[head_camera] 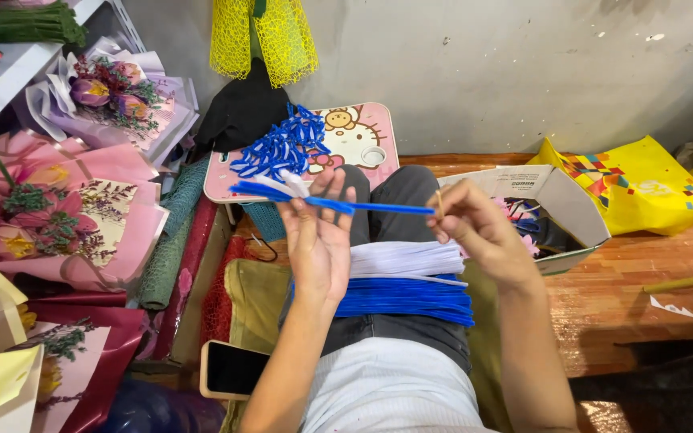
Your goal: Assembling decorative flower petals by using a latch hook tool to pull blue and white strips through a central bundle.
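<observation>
A blue stem (378, 208) is being held level above the lap, its near end being pinched in the left hand (317, 240) together with a white stem (286, 183) and more blue ones fanned out to the left. The left grip is being kept pressed together around this small bundle, with the fingertips raised. The far end of the blue stem is being pinched by the right hand (479, 228), alongside a thin tan stick (439, 202) being held upright in the same grip.

Across the lap, a white bundle (407, 259) is being rested on top of a blue bundle (407, 297). Folded blue pieces (282, 146) are being kept heaped on the small pink counter (370, 128) beyond the knees. Bouquets (66, 216) are being stored to the left, a phone (233, 369) by the left elbow, and an open box (555, 208) to the right.

The stem is being supported at its two ends only, so it is judged likely to kink if the ends are pushed together. The lap bundles are lying loose and could be slid to the floor by a shift of the legs.
</observation>
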